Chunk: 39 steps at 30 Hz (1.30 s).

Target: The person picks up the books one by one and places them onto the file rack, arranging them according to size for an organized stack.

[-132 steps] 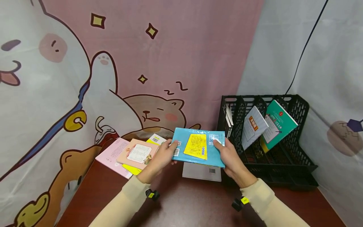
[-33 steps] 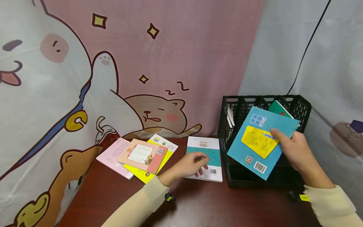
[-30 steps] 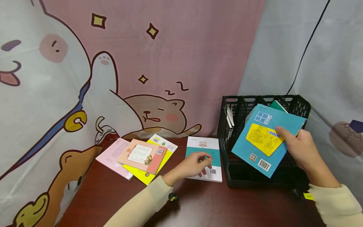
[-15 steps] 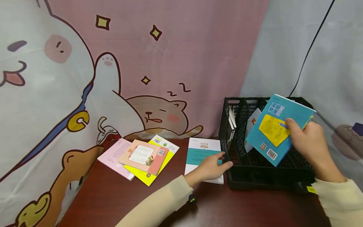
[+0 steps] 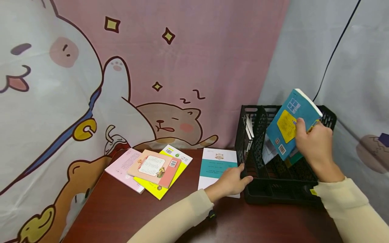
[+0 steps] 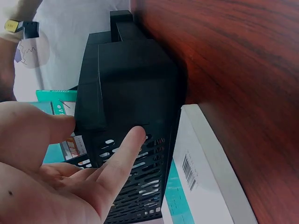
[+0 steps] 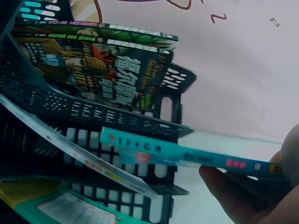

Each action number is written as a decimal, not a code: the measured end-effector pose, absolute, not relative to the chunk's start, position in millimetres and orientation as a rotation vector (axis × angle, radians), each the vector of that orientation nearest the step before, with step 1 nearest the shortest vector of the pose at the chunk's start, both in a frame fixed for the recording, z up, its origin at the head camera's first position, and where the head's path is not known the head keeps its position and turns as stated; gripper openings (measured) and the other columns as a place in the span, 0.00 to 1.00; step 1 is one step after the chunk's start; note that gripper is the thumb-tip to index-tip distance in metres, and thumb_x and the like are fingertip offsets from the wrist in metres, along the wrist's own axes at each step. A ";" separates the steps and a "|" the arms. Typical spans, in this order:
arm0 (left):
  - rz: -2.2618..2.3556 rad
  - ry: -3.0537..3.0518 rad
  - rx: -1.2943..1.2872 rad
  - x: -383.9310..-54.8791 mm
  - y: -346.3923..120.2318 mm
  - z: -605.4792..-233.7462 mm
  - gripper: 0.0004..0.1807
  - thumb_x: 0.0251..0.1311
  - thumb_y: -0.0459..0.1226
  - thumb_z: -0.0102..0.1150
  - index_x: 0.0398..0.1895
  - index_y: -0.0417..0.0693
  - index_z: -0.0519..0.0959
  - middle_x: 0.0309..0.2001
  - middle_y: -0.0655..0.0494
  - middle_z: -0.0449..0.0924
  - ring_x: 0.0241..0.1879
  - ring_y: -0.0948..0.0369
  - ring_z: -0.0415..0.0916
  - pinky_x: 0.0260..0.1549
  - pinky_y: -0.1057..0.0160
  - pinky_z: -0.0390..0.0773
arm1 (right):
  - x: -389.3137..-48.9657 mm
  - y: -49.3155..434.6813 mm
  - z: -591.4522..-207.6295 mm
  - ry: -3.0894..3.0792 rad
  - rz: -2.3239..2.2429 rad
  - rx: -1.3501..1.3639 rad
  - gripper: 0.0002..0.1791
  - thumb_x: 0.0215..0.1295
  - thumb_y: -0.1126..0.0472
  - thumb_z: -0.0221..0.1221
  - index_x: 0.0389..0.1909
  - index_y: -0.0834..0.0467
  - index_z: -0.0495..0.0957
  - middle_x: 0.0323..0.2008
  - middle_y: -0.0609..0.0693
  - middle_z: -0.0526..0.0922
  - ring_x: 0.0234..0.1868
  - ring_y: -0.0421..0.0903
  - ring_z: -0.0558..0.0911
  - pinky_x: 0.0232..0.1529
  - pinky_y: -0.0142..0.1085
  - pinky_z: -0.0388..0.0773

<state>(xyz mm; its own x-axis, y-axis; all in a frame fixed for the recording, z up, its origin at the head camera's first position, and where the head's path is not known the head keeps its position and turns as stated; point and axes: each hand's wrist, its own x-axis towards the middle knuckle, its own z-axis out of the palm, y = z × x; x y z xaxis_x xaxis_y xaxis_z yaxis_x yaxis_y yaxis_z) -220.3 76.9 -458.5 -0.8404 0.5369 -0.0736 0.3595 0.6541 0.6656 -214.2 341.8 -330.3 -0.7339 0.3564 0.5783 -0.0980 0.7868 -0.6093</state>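
Note:
My right hand (image 5: 316, 141) grips a blue book (image 5: 277, 132) by its edge, thumb on the back cover with its yellow label. The book tilts over the black desk file rack (image 5: 281, 190), its lower end down among the dividers. In the right wrist view, its spine (image 7: 154, 148) lies between a divider (image 7: 135, 122) and a thin white book (image 7: 88, 161). My left hand (image 5: 229, 182) holds the rack's front left corner, thumb at the front edge and index finger along the perforated side. Beneath that hand lies a white book with a teal band (image 5: 211, 167).
A pink book (image 5: 126, 168), a peach book (image 5: 155, 165) and a yellow book (image 5: 179, 170) overlap at the table's left. The rack also holds dark-covered books (image 7: 93, 70) in its left compartment and a green book (image 7: 60, 210). Behind stands a printed curtain (image 5: 206, 50).
The blue book went from both hands to the right hand alone, moved right over the rack, then tilted down into it. My left hand moved right, over the white book, to the rack's corner.

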 end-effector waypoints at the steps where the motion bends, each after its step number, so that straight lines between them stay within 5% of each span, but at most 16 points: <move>1: 0.965 2.611 0.721 -220.2 77.2 -459.0 0.41 0.83 0.60 0.54 0.89 0.53 0.61 0.80 0.56 0.75 0.79 0.56 0.73 0.73 0.53 0.79 | -217.8 340.2 -332.1 -2.249 0.813 -0.194 0.34 0.86 0.45 0.49 0.65 0.75 0.80 0.44 0.80 0.88 0.12 0.31 0.77 0.07 0.29 0.64; 4: 0.966 2.613 0.720 -219.9 77.2 -460.1 0.40 0.83 0.60 0.55 0.88 0.54 0.62 0.79 0.56 0.76 0.79 0.56 0.74 0.73 0.53 0.80 | -228.5 335.7 -339.4 -2.229 0.823 -0.190 0.34 0.87 0.46 0.49 0.67 0.75 0.79 0.49 0.80 0.88 0.23 0.57 0.91 0.09 0.24 0.65; 6: 0.971 2.610 0.715 -219.9 77.2 -460.6 0.40 0.82 0.60 0.55 0.88 0.54 0.63 0.78 0.56 0.77 0.79 0.56 0.74 0.71 0.53 0.81 | -235.0 331.8 -345.2 -2.224 0.814 -0.178 0.33 0.87 0.47 0.50 0.66 0.75 0.80 0.46 0.79 0.88 0.22 0.62 0.90 0.08 0.24 0.65; 11: 0.981 2.602 0.700 -220.4 77.1 -461.7 0.38 0.83 0.59 0.56 0.87 0.54 0.65 0.78 0.55 0.78 0.79 0.55 0.74 0.71 0.53 0.81 | -247.0 323.3 -361.4 -2.245 0.794 -0.122 0.30 0.87 0.49 0.53 0.62 0.76 0.81 0.33 0.77 0.89 0.08 0.27 0.69 0.06 0.30 0.61; 12: 0.980 2.603 0.701 -220.5 77.2 -461.9 0.38 0.82 0.59 0.56 0.87 0.54 0.65 0.78 0.55 0.77 0.79 0.55 0.74 0.71 0.52 0.81 | -248.7 322.1 -364.8 -2.254 0.792 -0.118 0.29 0.87 0.49 0.54 0.60 0.76 0.82 0.30 0.77 0.88 0.07 0.26 0.66 0.06 0.30 0.60; 18: 0.980 2.604 0.710 -221.0 77.7 -462.3 0.38 0.82 0.59 0.56 0.87 0.55 0.66 0.79 0.56 0.77 0.79 0.55 0.74 0.72 0.53 0.80 | -256.5 317.2 -383.7 -2.292 0.823 -0.156 0.28 0.87 0.50 0.53 0.45 0.75 0.80 0.22 0.70 0.82 0.09 0.42 0.71 0.08 0.34 0.65; 23: 0.981 2.609 0.713 -221.9 78.2 -462.7 0.39 0.81 0.61 0.56 0.86 0.55 0.67 0.78 0.55 0.78 0.78 0.56 0.74 0.71 0.53 0.81 | -258.6 315.3 -398.2 -2.353 0.882 -0.156 0.26 0.87 0.50 0.52 0.56 0.74 0.77 0.23 0.63 0.81 0.13 0.45 0.73 0.12 0.37 0.69; 28: 0.972 2.604 0.722 -222.6 78.4 -463.3 0.40 0.82 0.62 0.55 0.87 0.53 0.66 0.78 0.54 0.77 0.79 0.55 0.74 0.71 0.53 0.81 | -262.3 316.7 -417.3 -2.363 0.872 -0.183 0.23 0.85 0.51 0.54 0.38 0.68 0.76 0.18 0.56 0.76 0.17 0.50 0.73 0.19 0.41 0.68; 31: 0.963 2.609 0.720 -222.9 78.1 -463.1 0.40 0.82 0.62 0.54 0.87 0.54 0.66 0.79 0.54 0.77 0.79 0.55 0.73 0.72 0.52 0.80 | -268.9 320.7 -434.9 -2.383 0.871 -0.185 0.24 0.84 0.49 0.55 0.29 0.63 0.75 0.18 0.56 0.76 0.19 0.54 0.74 0.21 0.45 0.68; 39: 0.972 2.610 0.716 -222.3 76.9 -462.4 0.39 0.82 0.61 0.56 0.86 0.54 0.66 0.79 0.53 0.76 0.79 0.54 0.73 0.73 0.52 0.79 | -280.6 328.8 -462.5 -2.369 0.909 -0.177 0.26 0.80 0.46 0.59 0.28 0.63 0.78 0.24 0.63 0.81 0.25 0.61 0.78 0.28 0.55 0.71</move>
